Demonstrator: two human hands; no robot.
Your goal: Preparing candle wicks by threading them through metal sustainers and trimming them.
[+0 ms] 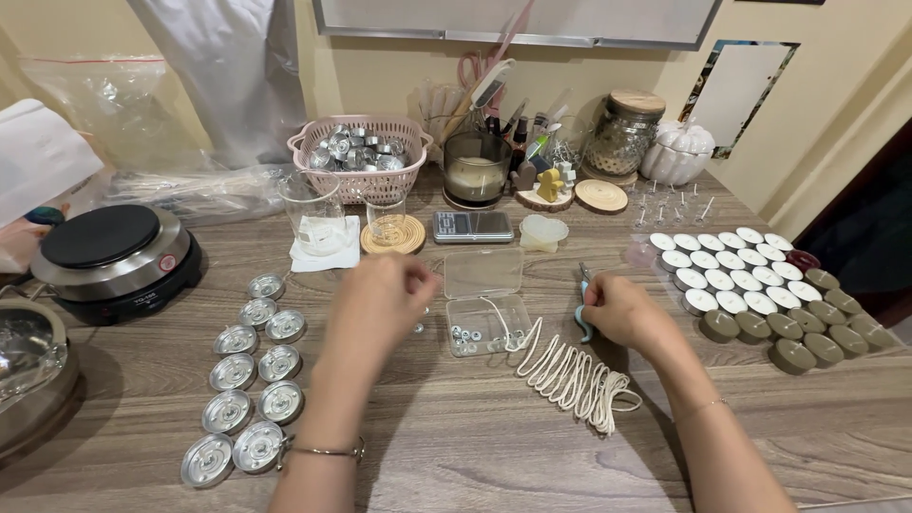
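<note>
Near the middle of the wooden surface [456, 446], the left hand [380, 304] pinches something too small to make out, just left of the open clear box [484, 323] of small metal tabs. The right hand [622, 312] grips blue pliers [582, 313], beside the coiled wick [570, 375]. A careless sweep of the left wrist could scatter the empty tin cups [256, 366].
</note>
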